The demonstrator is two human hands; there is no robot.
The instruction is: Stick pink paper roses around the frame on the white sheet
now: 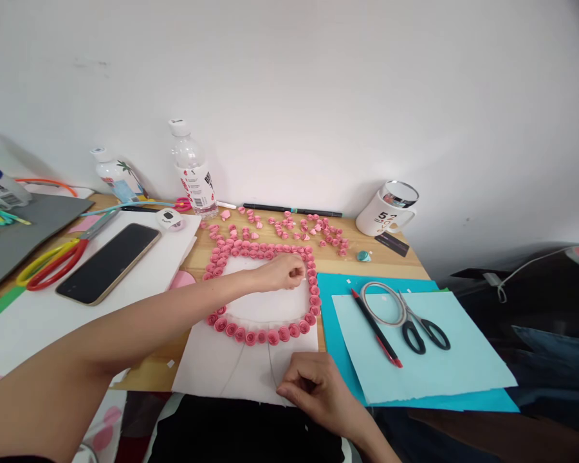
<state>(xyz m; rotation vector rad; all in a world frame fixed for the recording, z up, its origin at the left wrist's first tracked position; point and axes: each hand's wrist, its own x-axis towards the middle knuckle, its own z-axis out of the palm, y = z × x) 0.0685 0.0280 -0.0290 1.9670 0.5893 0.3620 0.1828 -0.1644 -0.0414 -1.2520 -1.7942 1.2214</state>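
A white sheet (251, 360) lies at the table's front edge, ringed by a border of small pink paper roses (265, 335). My left hand (284, 271) reaches across the sheet to the ring's upper right corner, its fingers pinched together at the roses there; what they hold is too small to name. My right hand (316, 388) rests curled on the sheet's lower right corner, pressing it down. Several loose pink roses (289, 226) lie scattered behind the ring.
Black-handled scissors (417, 325), a grey loop and a red-and-black pen (376, 328) lie on light blue paper (439, 366) at right. A white mug (385, 212) stands behind. Two water bottles (193, 170), a phone (109, 262) and red-and-yellow scissors (53, 260) sit at left.
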